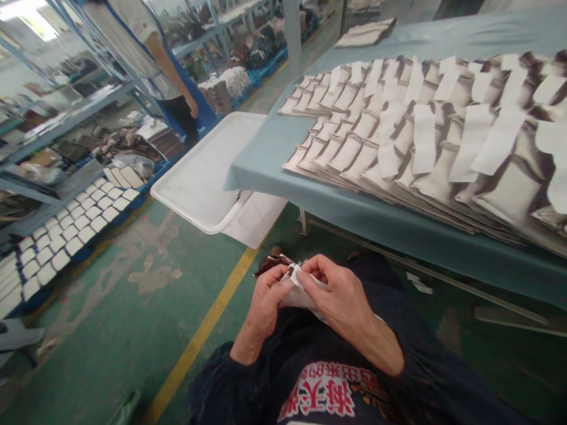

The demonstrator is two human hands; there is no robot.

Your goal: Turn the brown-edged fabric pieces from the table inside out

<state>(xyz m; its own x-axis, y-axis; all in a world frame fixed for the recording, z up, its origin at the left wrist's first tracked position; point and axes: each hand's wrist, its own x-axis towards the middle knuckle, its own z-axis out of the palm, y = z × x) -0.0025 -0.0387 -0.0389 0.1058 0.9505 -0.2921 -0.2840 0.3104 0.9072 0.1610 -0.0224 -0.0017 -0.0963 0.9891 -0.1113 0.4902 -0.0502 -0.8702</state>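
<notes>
A small white and dark-brown cloth piece is pinched between my two hands, low in front of my dark apron. My left hand has thumb and fingers closed on its left side. From the right, my right hand grips the same piece, fingertips almost meeting the left ones. The brown part and some loose threads stick out beyond the fingertips. My fingers hide much of the piece, so its full shape cannot be made out.
Right of me, a table with a blue-grey cover bears overlapping rows of beige and brown cloth pieces topped by white strips. A white plastic tub stands by its corner. A person stands near shelves; light pads lie left.
</notes>
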